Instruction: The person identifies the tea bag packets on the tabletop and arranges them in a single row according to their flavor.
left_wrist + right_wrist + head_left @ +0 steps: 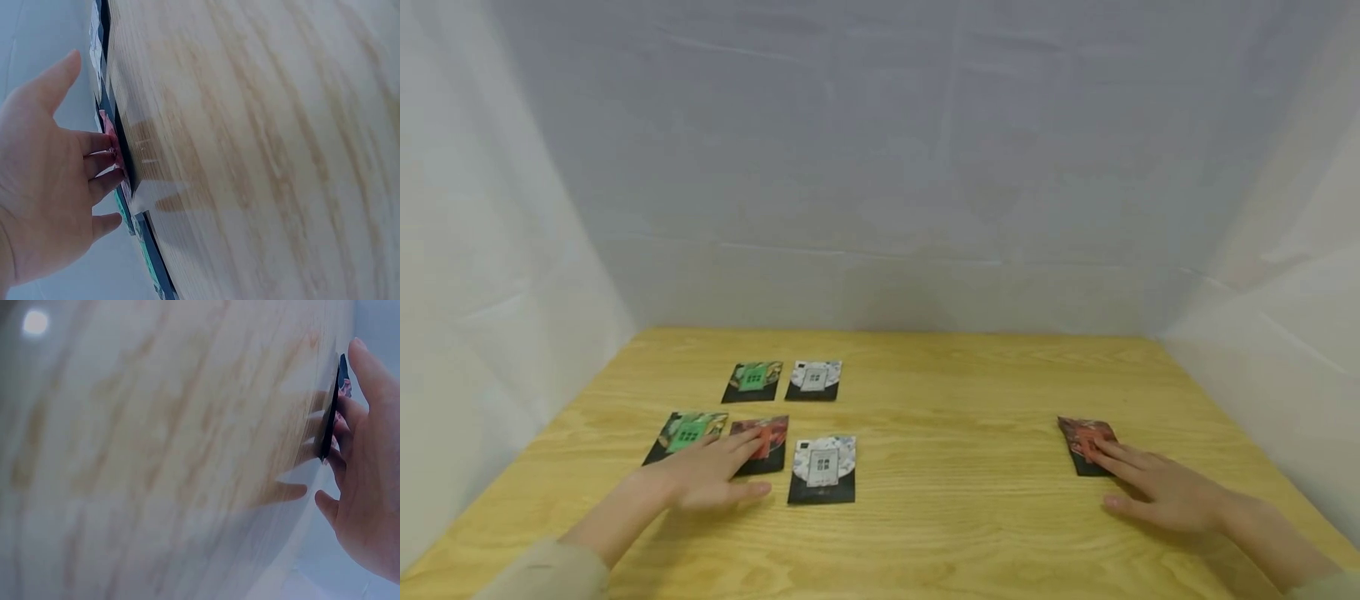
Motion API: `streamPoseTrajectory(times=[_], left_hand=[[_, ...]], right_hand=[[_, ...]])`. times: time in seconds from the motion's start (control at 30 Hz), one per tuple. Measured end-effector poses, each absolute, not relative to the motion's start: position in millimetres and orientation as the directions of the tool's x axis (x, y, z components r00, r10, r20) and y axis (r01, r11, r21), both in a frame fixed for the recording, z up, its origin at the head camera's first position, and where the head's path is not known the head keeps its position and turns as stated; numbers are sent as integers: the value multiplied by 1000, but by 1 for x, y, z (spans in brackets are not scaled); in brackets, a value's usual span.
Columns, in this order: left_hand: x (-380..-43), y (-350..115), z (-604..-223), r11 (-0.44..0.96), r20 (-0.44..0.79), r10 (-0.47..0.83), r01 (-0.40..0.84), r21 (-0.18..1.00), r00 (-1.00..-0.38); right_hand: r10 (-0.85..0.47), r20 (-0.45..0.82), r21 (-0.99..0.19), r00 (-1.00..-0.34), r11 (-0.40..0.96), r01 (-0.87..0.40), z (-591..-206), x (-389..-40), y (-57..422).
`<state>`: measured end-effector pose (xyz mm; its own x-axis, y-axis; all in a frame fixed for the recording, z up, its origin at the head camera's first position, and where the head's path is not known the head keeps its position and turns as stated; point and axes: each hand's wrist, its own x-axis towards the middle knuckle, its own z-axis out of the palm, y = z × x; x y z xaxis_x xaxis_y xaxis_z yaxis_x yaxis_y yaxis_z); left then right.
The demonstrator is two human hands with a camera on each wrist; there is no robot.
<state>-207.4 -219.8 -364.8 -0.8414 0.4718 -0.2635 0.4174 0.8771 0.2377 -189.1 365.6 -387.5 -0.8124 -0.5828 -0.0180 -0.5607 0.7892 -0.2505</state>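
Note:
My left hand (707, 477) lies over a red-and-black packet (777, 433), its straight fingertips on the red label. Close beside that packet are a green-labelled packet (683, 435) on the left and a white-and-black packet (822, 468) on the right. Over at the right side, the fingertips of my right hand (1172, 493) touch another red-and-black packet (1077, 433), which looks slightly bent. Both thumbs are spread away from the fingers. In the right wrist view, the fingers of the right hand (369, 450) reach the packet's (331, 419) printed face.
Behind the left group, a second green-labelled packet (752, 380) and a second white-and-black packet (814, 380) lie side by side. All rest on a wooden table (955, 467). Pale sheeting (895, 167) hangs at the back and both sides.

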Motion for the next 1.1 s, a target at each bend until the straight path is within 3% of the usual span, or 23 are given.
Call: streamPoseTrajectory(times=[0.5,0.87,1.1], left_hand=[[-185,-238,-367,862,-286,496,425,275,-820],[-154,-254,-374,756,-117,652,631,175,-749],[-141,-256,-377,725,-181,686,639,256,-705]], right_hand=[[-588,-21,-234,-808,789,-568,-393,-191,367],[-595,-14,-237,-803,783,-576,-391,-191,367],[-592,-8,-221,-806,787,-576,-394,-191,369]])
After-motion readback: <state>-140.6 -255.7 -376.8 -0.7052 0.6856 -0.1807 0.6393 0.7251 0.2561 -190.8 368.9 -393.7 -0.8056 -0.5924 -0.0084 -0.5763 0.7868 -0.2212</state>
